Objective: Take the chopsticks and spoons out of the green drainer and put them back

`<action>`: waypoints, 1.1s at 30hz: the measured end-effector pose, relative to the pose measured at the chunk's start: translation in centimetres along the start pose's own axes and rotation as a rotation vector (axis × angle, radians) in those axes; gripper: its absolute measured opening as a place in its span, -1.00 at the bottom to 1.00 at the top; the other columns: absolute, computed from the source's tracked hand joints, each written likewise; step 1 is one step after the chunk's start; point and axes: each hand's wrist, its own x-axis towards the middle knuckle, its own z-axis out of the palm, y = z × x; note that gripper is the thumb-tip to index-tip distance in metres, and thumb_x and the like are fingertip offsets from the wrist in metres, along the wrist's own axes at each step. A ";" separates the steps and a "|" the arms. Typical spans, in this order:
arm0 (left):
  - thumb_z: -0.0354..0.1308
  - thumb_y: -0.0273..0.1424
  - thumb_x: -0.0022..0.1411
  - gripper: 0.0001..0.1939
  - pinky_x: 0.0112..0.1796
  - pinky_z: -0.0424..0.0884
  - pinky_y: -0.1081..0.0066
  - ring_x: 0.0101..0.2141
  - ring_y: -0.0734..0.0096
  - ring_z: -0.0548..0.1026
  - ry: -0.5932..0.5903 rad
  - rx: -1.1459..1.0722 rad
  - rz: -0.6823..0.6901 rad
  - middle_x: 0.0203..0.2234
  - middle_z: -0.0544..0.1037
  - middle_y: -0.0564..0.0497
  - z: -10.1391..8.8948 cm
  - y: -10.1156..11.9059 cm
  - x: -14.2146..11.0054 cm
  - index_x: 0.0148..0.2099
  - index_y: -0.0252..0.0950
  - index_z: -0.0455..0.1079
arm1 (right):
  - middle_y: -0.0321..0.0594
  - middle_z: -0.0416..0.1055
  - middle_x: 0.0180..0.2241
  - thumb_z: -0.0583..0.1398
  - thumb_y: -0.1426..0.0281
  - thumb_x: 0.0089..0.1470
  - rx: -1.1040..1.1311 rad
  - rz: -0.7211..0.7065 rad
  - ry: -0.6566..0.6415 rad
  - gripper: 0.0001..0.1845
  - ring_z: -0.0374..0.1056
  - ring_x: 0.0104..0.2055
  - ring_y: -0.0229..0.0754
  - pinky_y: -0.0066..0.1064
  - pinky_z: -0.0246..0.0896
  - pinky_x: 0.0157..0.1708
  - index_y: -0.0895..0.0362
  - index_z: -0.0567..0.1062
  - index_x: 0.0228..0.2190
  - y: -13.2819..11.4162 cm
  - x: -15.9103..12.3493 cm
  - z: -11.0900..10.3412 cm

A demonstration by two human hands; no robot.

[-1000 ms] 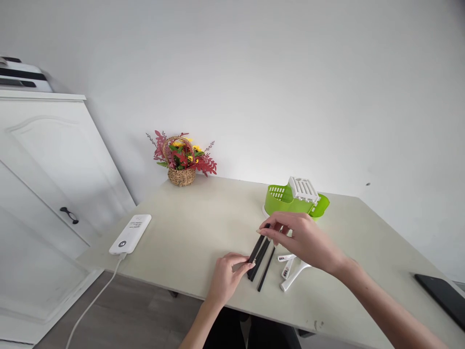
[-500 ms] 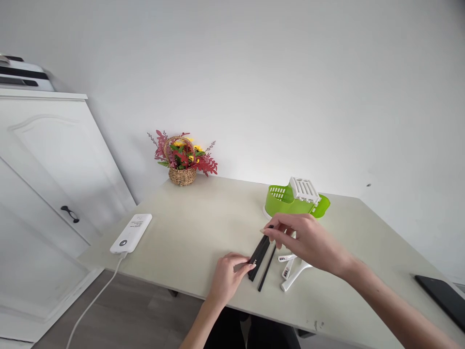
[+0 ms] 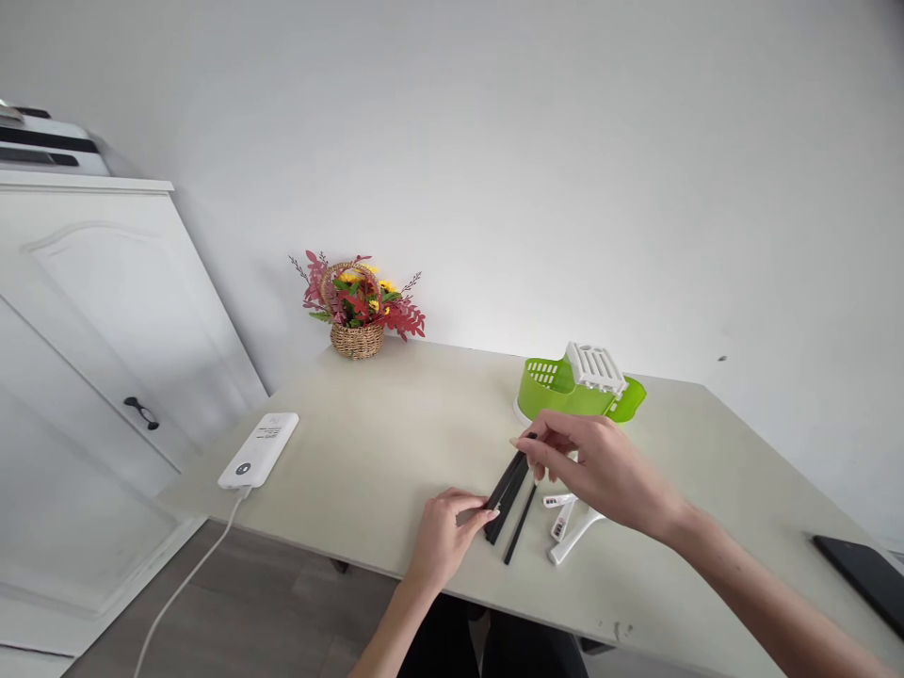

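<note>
A green cutlery holder [image 3: 565, 403] with a white slotted rack [image 3: 597, 365] on top stands right of centre near the wall [image 3: 494, 169]. The right hand [image 3: 589, 461] covers a bit of its lower front and hides the far ends of the white-handled utensils [image 3: 575, 537], which lie fanned out below that wrist.

The black chopsticks [image 3: 507, 492] lean in a slanting bundle at lower centre, between the two hands. The right hand pinches their upper ends between thumb and fingers; the left hand [image 3: 444, 537] has thumb and fingertips closed on the lower part. How many each hand grips cannot be told. One loose black chopstick [image 3: 521, 527] lies just to the right of the bundle.

A wicker basket [image 3: 357, 342] of red and yellow flowers sits at upper left of the tabletop, a white power bank [image 3: 258, 452] with a plugged-in cable [image 3: 185, 584] at its left edge, and a black phone [image 3: 865, 576] at far lower right.

The table [image 3: 395, 424] is pale, with dark marks near its front edge. A white cabinet [image 3: 85, 330] fills the left side of the frame, above a grey floor [image 3: 282, 584].
</note>
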 end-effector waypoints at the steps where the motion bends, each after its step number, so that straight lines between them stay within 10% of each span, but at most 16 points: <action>1: 0.29 -0.25 0.31 -0.85 -0.12 0.53 0.39 -0.18 0.23 0.65 0.005 -0.002 -0.001 -0.23 0.72 0.05 0.0 0.0 0.0 -0.18 -0.08 0.70 | -0.37 0.53 -0.47 0.14 0.10 0.34 0.012 -0.002 0.014 -0.62 0.39 -0.47 -0.25 -0.38 0.26 -0.40 0.01 0.41 -0.47 0.1 0.0 0.1; 25: 0.31 -0.08 0.29 -0.73 -0.17 0.55 0.40 -0.22 0.22 0.67 -0.015 -0.164 -0.066 -0.26 0.74 0.03 -0.8 1.4 -0.2 -0.18 -0.12 0.71 | -0.20 0.58 -0.43 0.21 -0.10 0.21 0.116 0.112 0.175 -0.52 0.53 -0.36 -0.11 -0.27 0.43 -0.27 0.04 0.51 -0.45 1.8 -1.0 -4.9; 33: 0.20 -0.14 0.38 -0.72 -0.18 0.50 0.40 -0.25 0.27 0.64 -0.061 -0.066 -0.042 -0.27 0.74 0.05 -0.7 1.1 -0.2 -0.20 -0.12 0.70 | -0.16 0.58 -0.44 0.27 -0.13 0.11 0.092 0.169 0.423 -0.52 0.55 -0.36 0.03 -0.11 0.51 -0.28 0.03 0.56 -0.42 2.2 -0.6 -8.5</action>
